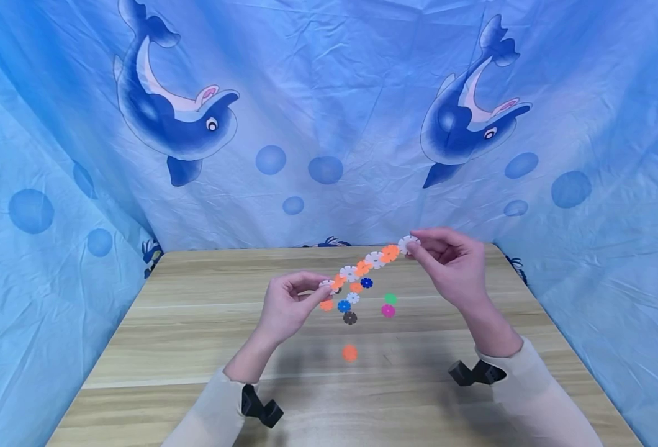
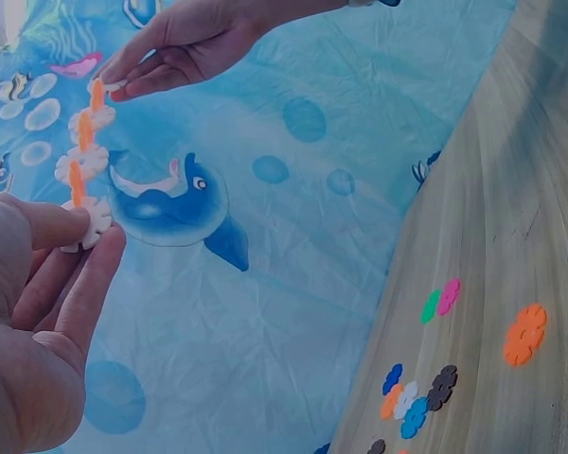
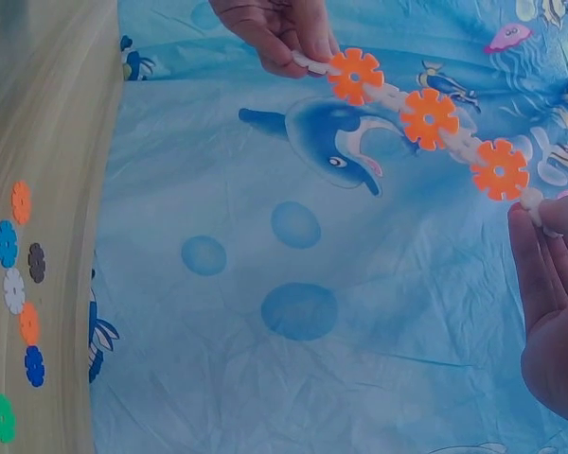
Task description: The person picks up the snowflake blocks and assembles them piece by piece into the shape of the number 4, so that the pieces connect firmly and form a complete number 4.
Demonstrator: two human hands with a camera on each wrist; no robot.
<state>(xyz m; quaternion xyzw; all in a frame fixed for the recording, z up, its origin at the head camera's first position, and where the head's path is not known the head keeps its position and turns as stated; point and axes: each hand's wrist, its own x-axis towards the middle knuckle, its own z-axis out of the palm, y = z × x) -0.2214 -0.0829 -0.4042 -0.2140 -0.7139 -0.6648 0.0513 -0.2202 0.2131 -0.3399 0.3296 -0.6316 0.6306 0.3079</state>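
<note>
A chain of interlocked snowflake discs [image 1: 374, 259], white and orange by turns, is held up over the table between both hands. My left hand [image 1: 291, 305] pinches the white disc at its lower left end between thumb and fingers. At the upper right end, my right hand [image 1: 453, 266] pinches another white disc [image 1: 409, 244]. In the right wrist view the orange discs [image 3: 429, 119] face the camera while the white ones show edge-on. From the left wrist, the white discs [image 2: 81, 163] show their faces instead.
Loose snowflake discs lie on the wooden table [image 1: 195, 335] below the chain: a dark one [image 1: 350, 318], a pink one [image 1: 388, 311], a green one [image 1: 390, 298], an orange one [image 1: 349, 353] and several more. A blue dolphin-print cloth [image 1: 362, 124] hangs behind and at both sides.
</note>
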